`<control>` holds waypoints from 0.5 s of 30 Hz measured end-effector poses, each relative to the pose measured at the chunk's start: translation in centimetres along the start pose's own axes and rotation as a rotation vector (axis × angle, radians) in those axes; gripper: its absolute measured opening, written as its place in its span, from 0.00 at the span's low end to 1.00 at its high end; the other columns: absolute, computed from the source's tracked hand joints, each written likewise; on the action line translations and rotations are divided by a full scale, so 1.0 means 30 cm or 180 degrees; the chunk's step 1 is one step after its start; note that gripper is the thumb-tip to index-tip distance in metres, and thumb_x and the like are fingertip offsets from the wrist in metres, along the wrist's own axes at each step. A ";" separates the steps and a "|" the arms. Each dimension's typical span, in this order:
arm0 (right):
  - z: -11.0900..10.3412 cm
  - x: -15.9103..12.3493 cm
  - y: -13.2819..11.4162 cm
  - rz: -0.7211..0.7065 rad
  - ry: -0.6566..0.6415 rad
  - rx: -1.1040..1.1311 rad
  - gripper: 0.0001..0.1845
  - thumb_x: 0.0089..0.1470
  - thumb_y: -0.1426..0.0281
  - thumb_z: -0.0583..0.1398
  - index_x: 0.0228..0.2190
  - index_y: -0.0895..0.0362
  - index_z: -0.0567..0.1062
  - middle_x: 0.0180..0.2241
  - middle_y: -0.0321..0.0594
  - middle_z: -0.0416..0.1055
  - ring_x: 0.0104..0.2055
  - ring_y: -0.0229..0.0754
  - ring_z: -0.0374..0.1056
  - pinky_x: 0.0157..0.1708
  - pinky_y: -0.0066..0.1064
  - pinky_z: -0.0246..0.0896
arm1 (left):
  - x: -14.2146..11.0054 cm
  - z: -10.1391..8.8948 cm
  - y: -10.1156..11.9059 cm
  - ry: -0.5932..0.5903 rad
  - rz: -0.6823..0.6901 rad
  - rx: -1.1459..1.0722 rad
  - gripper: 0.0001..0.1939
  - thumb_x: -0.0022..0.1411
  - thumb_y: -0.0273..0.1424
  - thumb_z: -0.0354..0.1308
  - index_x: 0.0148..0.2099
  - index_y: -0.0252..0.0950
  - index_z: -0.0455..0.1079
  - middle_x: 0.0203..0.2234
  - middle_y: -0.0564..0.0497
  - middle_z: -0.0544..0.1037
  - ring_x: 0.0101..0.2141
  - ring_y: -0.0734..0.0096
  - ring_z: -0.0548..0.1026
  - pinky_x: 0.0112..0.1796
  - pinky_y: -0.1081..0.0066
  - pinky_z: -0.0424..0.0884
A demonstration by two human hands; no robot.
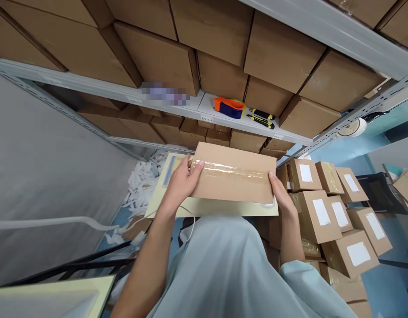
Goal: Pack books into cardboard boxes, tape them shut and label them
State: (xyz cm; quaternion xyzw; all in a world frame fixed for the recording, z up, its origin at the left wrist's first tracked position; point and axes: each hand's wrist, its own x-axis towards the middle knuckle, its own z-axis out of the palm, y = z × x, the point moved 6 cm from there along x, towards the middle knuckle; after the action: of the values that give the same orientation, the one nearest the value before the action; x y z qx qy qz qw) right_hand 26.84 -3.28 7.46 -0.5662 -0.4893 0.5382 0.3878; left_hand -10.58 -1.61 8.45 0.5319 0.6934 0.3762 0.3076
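A flat brown cardboard box (235, 176), sealed along its top with clear tape, lies on a pale yellow board (220, 207) in front of me. My left hand (181, 181) grips its left end, thumb on the taped top. My right hand (281, 194) holds its right end, fingers wrapped round the edge. Both hands are closed on the box.
A metal shelf (204, 106) packed with brown cartons carries an orange and blue tape dispenser (229, 107) and two yellow-black utility knives (262, 118). Several labelled small boxes (336, 216) are piled on the right. White paper scraps (141, 181) litter the floor at left.
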 end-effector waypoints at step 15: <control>0.058 0.031 0.536 -0.0454 0.0254 -0.1077 0.26 0.63 0.53 0.64 0.56 0.52 0.83 0.52 0.48 0.74 0.49 0.49 0.77 0.49 0.42 0.83 | -0.105 0.261 -0.573 -0.0325 -0.0788 -0.0415 0.24 0.55 0.34 0.61 0.54 0.36 0.77 0.53 0.37 0.84 0.54 0.48 0.84 0.59 0.52 0.80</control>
State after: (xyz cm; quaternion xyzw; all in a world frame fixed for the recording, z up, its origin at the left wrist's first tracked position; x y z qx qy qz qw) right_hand 27.25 -6.07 -8.48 -0.6081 -0.5960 0.3965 0.3433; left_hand -12.04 -5.73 -10.19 0.4397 0.7113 0.3521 0.4204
